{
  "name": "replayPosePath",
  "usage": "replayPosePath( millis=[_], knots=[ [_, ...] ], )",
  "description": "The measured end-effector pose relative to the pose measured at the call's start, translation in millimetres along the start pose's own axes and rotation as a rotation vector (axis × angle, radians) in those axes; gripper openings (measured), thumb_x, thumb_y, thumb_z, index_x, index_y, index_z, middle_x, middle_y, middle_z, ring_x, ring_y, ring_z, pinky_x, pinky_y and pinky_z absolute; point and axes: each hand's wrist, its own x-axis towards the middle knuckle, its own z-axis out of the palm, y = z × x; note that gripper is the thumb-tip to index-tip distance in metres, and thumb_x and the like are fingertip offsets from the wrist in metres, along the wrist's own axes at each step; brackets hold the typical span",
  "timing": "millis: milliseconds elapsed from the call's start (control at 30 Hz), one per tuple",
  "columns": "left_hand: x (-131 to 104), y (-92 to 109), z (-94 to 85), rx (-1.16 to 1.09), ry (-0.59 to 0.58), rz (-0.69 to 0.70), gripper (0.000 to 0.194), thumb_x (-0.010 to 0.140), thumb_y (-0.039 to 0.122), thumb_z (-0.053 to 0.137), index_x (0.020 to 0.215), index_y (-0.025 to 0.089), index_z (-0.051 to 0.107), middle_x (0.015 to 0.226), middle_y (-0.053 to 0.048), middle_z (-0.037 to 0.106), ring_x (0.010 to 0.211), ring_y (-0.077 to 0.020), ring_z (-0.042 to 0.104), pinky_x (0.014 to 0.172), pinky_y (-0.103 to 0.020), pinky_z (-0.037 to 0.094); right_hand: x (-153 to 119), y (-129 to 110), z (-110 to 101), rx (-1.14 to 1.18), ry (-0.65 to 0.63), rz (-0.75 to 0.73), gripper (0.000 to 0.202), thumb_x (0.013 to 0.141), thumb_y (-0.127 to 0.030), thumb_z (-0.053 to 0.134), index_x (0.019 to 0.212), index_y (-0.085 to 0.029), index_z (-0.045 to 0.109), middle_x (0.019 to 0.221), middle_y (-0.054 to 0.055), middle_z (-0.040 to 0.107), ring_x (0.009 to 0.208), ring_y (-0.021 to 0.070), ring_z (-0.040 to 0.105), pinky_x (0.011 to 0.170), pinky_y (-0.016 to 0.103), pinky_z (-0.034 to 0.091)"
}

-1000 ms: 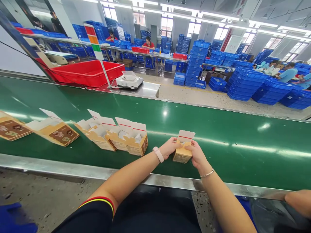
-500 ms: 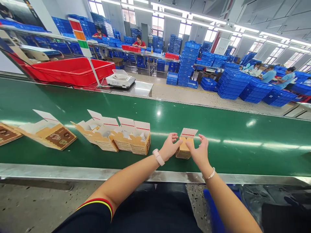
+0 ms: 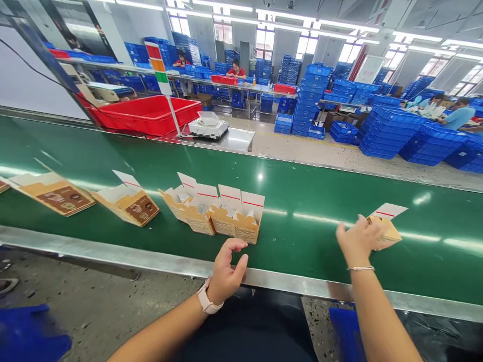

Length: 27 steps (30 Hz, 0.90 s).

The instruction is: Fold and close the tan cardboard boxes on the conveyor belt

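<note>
A small tan carton (image 3: 390, 232) with its white flap raised stands at the right on the green conveyor belt (image 3: 298, 251). My right hand (image 3: 360, 240) is against its left side, fingers spread and a little blurred. Nearer the belt's front edge, my left hand (image 3: 229, 269) is empty, thumb and fingers apart, just below a row of several open cartons (image 3: 245, 230) standing close together. White packets show inside these. Further left, an open carton (image 3: 141, 207) with a brown printed panel lies tilted, with another printed carton (image 3: 66, 197) beyond it.
Across the belt are a red bin (image 3: 151, 118), a white scale (image 3: 209, 126) and a red-orange-green signal post (image 3: 158, 68). A metal rail (image 3: 169, 261) runs along the near edge. Blue crates (image 3: 388, 125) and people at tables are in the background.
Both hands have parted: the right has moved right with the small carton, the left has come back toward the near edge. The view has turned left, so the other cartons appear further right.
</note>
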Motion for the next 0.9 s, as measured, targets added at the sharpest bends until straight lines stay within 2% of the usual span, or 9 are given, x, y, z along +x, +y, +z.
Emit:
replayPosePath(
  millis=[133, 233, 367, 500, 600, 733, 800, 867, 900],
  knots=[
    [-2.9, 0.2, 7.3, -0.027, -0.024, 0.015, 0.007, 0.088, 0.021, 0.049, 0.095, 0.022, 0.052, 0.088, -0.005, 0.059, 0.082, -0.0172, 0.06, 0.073, -0.031, 0.053, -48.3, -82.7, 56.0, 0.55, -0.467, -0.466, 0.079, 0.071, -0.045, 0.073, 0.137, -0.022, 0.036, 0.142, 0.018, 0.034, 0.135, 0.0375, 0.028, 0.111, 0.058, 0.025],
    [-2.2, -0.4, 10.7, -0.031, 0.035, 0.093, 0.012, 0.088, 0.021, 0.051, 0.1, 0.022, 0.051, 0.096, -0.008, 0.059, 0.09, -0.0192, 0.059, 0.076, -0.033, 0.052, -72.4, -111.9, 85.6, 0.74, -0.615, -0.547, 0.07, 0.078, -0.045, 0.067, 0.136, -0.021, 0.036, 0.14, 0.016, 0.037, 0.135, 0.032, 0.033, 0.112, 0.052, 0.028],
    [3.8, -12.5, 12.9, 0.036, 0.037, 0.097, 0.029, 0.091, 0.023, 0.047, 0.12, 0.022, 0.049, 0.115, -0.013, 0.057, 0.107, -0.0225, 0.056, 0.079, -0.034, 0.051, -70.4, -70.8, 66.4, 0.721, -0.572, -0.559, 0.06, 0.082, -0.046, 0.062, 0.134, -0.022, 0.043, 0.138, 0.016, 0.038, 0.133, 0.0335, 0.036, 0.11, 0.055, 0.033],
    [16.6, -19.6, 32.0, 0.045, -0.434, 0.209, 0.045, 0.093, 0.034, 0.047, 0.136, 0.023, 0.044, 0.136, -0.015, 0.052, 0.132, -0.0294, 0.043, 0.1, -0.047, 0.041, -74.9, -29.9, 23.5, 0.738, -0.568, -0.595, 0.039, 0.088, -0.049, 0.06, 0.12, -0.026, 0.061, 0.141, 0.012, 0.031, 0.121, 0.0323, 0.047, 0.101, 0.051, 0.044],
    [28.3, -11.9, 53.1, 0.049, -0.624, 0.224, 0.039, 0.091, 0.043, 0.049, 0.122, 0.022, 0.059, 0.129, -0.014, 0.059, 0.13, -0.0334, 0.043, 0.1, -0.051, 0.037, -89.7, -37.2, 8.5, 0.815, -0.477, -0.431, 0.036, 0.09, -0.055, 0.054, 0.096, -0.023, 0.07, 0.137, 0.012, 0.034, 0.113, 0.031, 0.051, 0.098, 0.051, 0.046],
    [38.1, 3.6, 74.4, -0.037, -0.734, 0.092, 0.032, 0.092, 0.037, 0.042, 0.081, 0.021, 0.067, 0.091, -0.01, 0.068, 0.101, -0.0267, 0.058, 0.097, -0.047, 0.041, -103.0, -61.6, 7.9, 0.904, -0.384, 0.043, 0.042, 0.085, -0.059, 0.058, 0.07, -0.02, 0.063, 0.121, 0.013, 0.047, 0.107, 0.0298, 0.053, 0.095, 0.048, 0.046],
    [37.8, 8.0, 82.3, -0.156, -0.653, -0.063, 0.023, 0.089, 0.032, 0.047, 0.075, 0.02, 0.061, 0.087, -0.008, 0.065, 0.095, -0.0232, 0.059, 0.094, -0.042, 0.044, -102.6, -67.3, 8.2, 0.973, -0.36, 0.299, 0.034, 0.074, -0.053, 0.07, 0.079, -0.022, 0.058, 0.106, 0.01, 0.055, 0.1, 0.0273, 0.055, 0.09, 0.044, 0.048],
    [36.4, 9.7, 89.2, -0.286, -0.421, -0.289, 0.009, 0.08, 0.026, 0.058, 0.086, 0.02, 0.055, 0.1, -0.007, 0.062, 0.101, -0.0216, 0.058, 0.09, -0.038, 0.047, -98.2, -68.3, 6.6, 1.043, -0.375, 0.494, 0.042, 0.063, -0.044, 0.076, 0.092, -0.024, 0.053, 0.097, 0.006, 0.058, 0.094, 0.0254, 0.057, 0.085, 0.041, 0.05],
    [36.5, 9.8, 92.3, -0.35, -0.324, -0.412, 0.021, 0.075, 0.022, 0.063, 0.093, 0.021, 0.052, 0.108, -0.007, 0.059, 0.105, -0.0211, 0.057, 0.088, -0.036, 0.049, -95.2, -67.7, 5.1, 1.069, -0.401, 0.559, 0.047, 0.06, -0.04, 0.076, 0.095, -0.024, 0.051, 0.096, 0.005, 0.059, 0.092, 0.025, 0.058, 0.083, 0.04, 0.05]
  ],
)
